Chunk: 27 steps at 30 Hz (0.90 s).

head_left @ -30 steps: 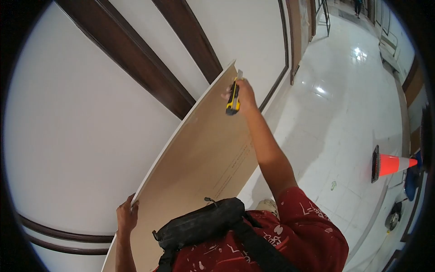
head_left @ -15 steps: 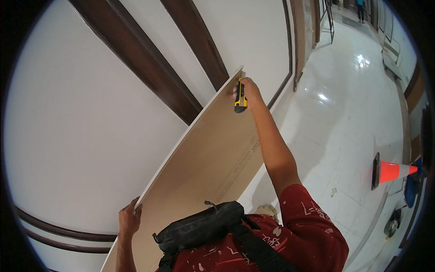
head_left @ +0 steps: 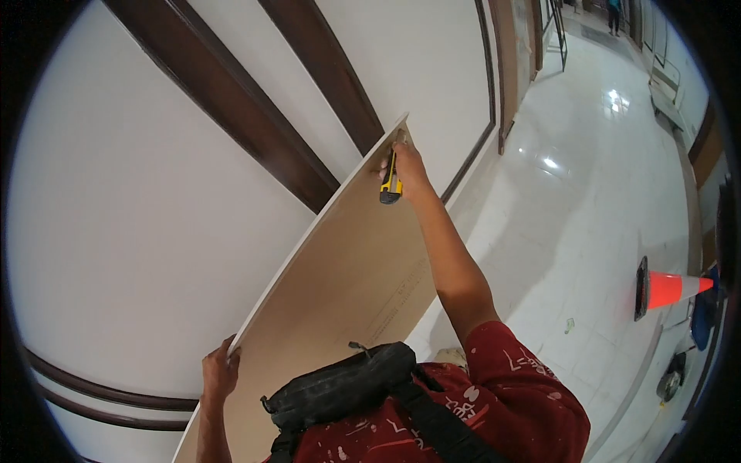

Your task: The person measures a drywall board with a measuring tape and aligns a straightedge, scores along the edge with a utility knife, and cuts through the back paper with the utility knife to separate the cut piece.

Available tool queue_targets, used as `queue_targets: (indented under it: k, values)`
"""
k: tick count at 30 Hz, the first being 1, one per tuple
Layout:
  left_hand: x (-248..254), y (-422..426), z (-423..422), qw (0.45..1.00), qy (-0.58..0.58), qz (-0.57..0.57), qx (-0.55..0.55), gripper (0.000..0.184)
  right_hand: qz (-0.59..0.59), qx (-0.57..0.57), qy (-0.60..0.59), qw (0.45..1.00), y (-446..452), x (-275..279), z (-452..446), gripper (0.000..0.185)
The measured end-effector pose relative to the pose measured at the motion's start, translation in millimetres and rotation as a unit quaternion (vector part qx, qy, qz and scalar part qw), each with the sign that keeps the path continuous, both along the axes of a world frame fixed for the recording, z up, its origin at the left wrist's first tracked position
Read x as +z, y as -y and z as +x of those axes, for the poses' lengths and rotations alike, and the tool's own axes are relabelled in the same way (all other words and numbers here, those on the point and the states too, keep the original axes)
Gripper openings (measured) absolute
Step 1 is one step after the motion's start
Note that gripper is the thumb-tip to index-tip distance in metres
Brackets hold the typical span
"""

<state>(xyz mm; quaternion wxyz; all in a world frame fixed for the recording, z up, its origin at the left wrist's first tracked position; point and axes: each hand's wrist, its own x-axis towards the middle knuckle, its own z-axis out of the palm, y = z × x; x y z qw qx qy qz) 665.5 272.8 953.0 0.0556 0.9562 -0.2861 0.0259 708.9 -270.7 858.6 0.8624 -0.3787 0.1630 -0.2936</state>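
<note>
A large brown board (head_left: 332, 255) with a pale edge leans upright in front of me, beside the white wall. My left hand (head_left: 221, 369) grips its edge at the lower left, fingers wrapped over the rim. Near the board's far upper corner, my right hand (head_left: 405, 166) is closed around a yellow and black utility knife (head_left: 390, 181). The knife's blade end points at the board's face by that corner; whether it touches cannot be made out. A black bag (head_left: 340, 386) hangs across my chest over a red shirt.
The white wall (head_left: 139, 224) carries dark wooden trim (head_left: 255, 116). Glossy white floor (head_left: 571, 201) runs along the right. An orange cone (head_left: 670, 289) lies on its side as seen here, near a round object (head_left: 670, 384). A person (head_left: 614, 17) stands far down the corridor.
My right hand with the knife first shifted slightly right, then moved back left and a little down, closer to the board's face. My left hand has stayed on the edge.
</note>
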Motion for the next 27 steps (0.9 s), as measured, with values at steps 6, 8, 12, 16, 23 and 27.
queue_targets:
  k: [6,8,12,16,23,27]
  values:
    - [0,5,1,1.000,-0.012,0.013,0.011,0.034,0.018,0.013,0.023,0.999,-17,-7,-1,0.017]
    - [-10,-5,4,1.000,0.011,-0.001,-0.003,0.031,0.018,0.008,0.025,1.000,-23,-9,-5,0.016]
    - [-3,-1,4,1.000,-0.001,0.002,-0.009,0.032,0.006,-0.002,0.010,1.000,-25,-8,1,0.016]
    - [3,-4,15,1.000,-0.007,0.004,-0.017,0.033,0.046,-0.017,0.029,0.998,-41,7,4,0.016]
    - [12,-21,24,0.999,-0.013,0.013,-0.033,0.034,0.061,0.013,0.011,0.998,-105,16,9,0.018]
    - [13,-38,36,0.997,-0.019,0.013,-0.072,0.034,0.049,0.000,-0.009,0.999,-144,18,7,0.021]
